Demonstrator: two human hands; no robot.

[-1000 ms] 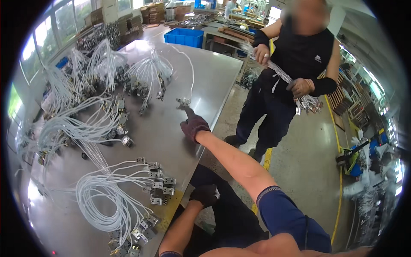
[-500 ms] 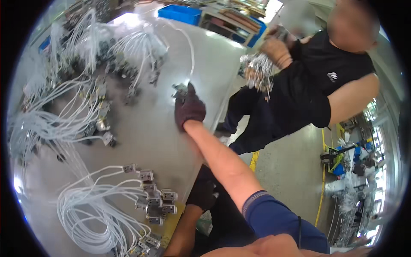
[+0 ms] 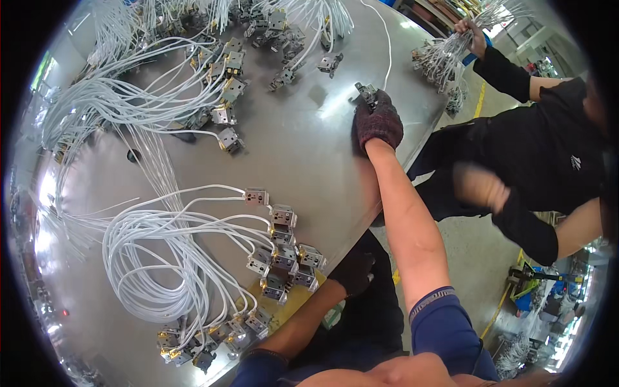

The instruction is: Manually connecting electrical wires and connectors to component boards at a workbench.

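Observation:
My right hand [image 3: 379, 122], in a dark red knit glove, reaches far across the grey metal table [image 3: 303, 161]. Its fingertips close on a small grey connector block [image 3: 365, 93]. A thin white cable [image 3: 387, 45] runs from the block toward the far edge. My left hand [image 3: 356, 271], in a black glove, sits at the near table edge beside a cluster of connector blocks [image 3: 284, 258]; its fingers are too dark to read. That cluster ends a coiled bundle of white cables [image 3: 161, 258].
More white cable harnesses with metal blocks [image 3: 213, 84] cover the table's left and far side. A co-worker in black [image 3: 548, 161] stands at the right table edge, one hand lifting a bundle of wires [image 3: 445, 55] over the corner.
The view has swung down and closer to the table. My right hand stays at the connector block. The co-worker has brought the wire bundle over to the table's far right corner.

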